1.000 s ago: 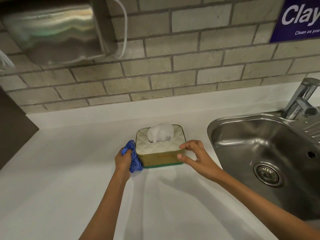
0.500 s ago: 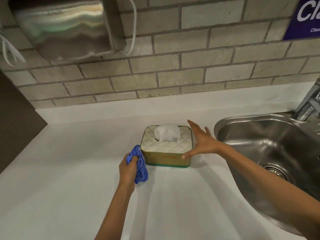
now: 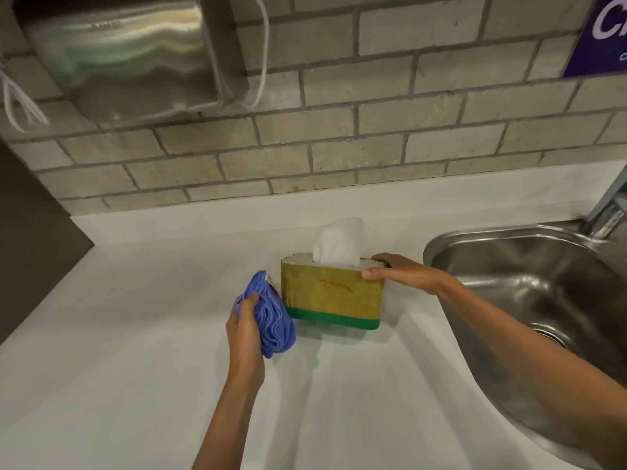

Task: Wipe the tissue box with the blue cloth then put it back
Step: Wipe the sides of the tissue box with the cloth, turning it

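Gripping the tissue box (image 3: 334,293) at its right end, the right hand (image 3: 403,272) has its thumb on the gold front face and its fingers curled over the top edge, a closed grip on the box. That box stands near the middle of the white counter (image 3: 135,334), its gold front with a small orange mark turned toward the camera and a green band running along its base. Whether the base rests flat or is tipped up slightly I cannot tell. Inside the box, a white tissue (image 3: 337,242) pokes up through the slot in the pale top, standing well clear of the rim.

At about 9 o'clock from the box, touching its left end, the blue cloth (image 3: 271,317) is bunched in folds. The left hand (image 3: 246,334) has it in a closed grip, fingers wrapped around the wad from the left, the cloth hanging down toward the counter.

At 3 o'clock from the box lies a stainless steel sink (image 3: 543,283), with only its drain (image 3: 551,334) showing in the basin, partly hidden behind the right forearm. A tap (image 3: 607,212) rises at its far edge. At 12 o'clock a grey brick wall (image 3: 339,147) backs the counter, with a metal dispenser (image 3: 118,59) mounted at 11 o'clock, a white cord (image 3: 261,79) looping beside it, and a purple sign (image 3: 600,32) at 1 o'clock.
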